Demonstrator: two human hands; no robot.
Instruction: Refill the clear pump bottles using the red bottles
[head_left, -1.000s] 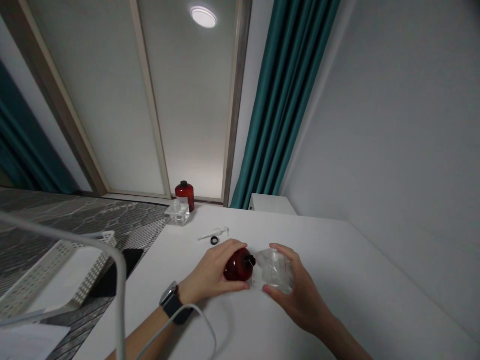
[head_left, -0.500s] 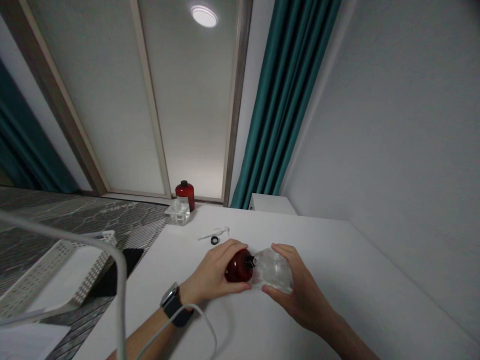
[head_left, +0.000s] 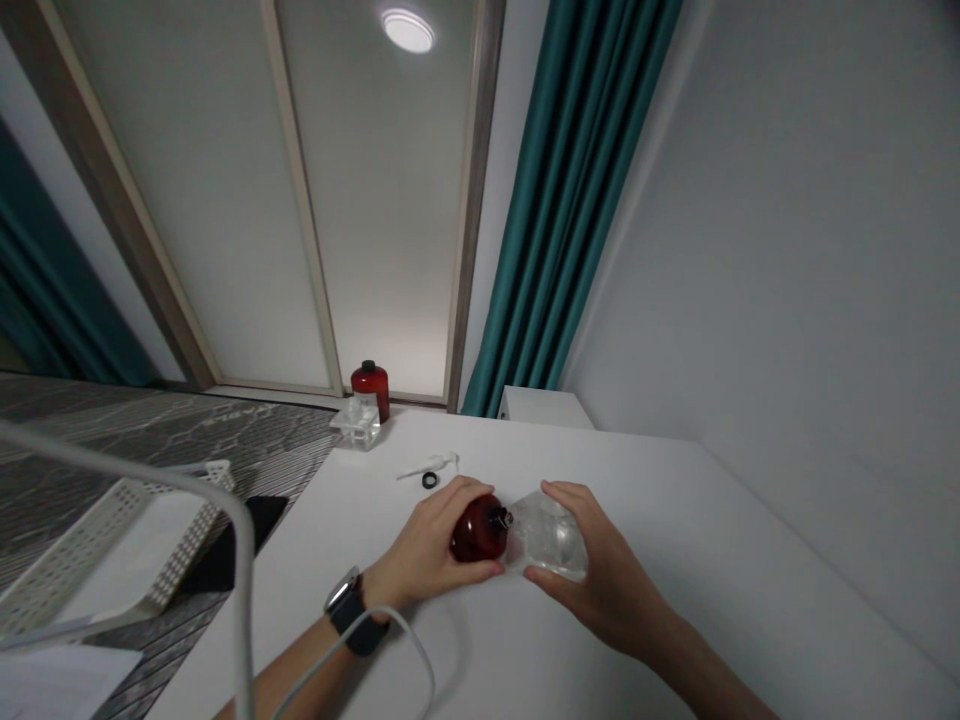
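My left hand [head_left: 442, 535] is wrapped round a dark red bottle [head_left: 477, 530], tilted so its black neck points right. Thumb and fingers of my right hand [head_left: 600, 560] grip a clear plastic container [head_left: 546, 535] from its right side. The bottle's neck meets the left edge of the clear container; I cannot tell whether liquid is passing between them. Beyond my left hand, a black ring [head_left: 430, 480] lies on the white table [head_left: 570, 460], close to a thin clear-and-white piece [head_left: 427, 468] whose kind I cannot make out.
At the table's far left corner stand another red bottle [head_left: 370, 388] with a black cap and a clear box [head_left: 357, 425]. A white perforated basket [head_left: 180, 545] is to the left, below a pale curved tube [head_left: 244, 600]. A white cable [head_left: 409, 635] loops over my left forearm.
Both hands keep their grips. The bottle and the clear container have shifted only very slightly; the other things stay where they were.
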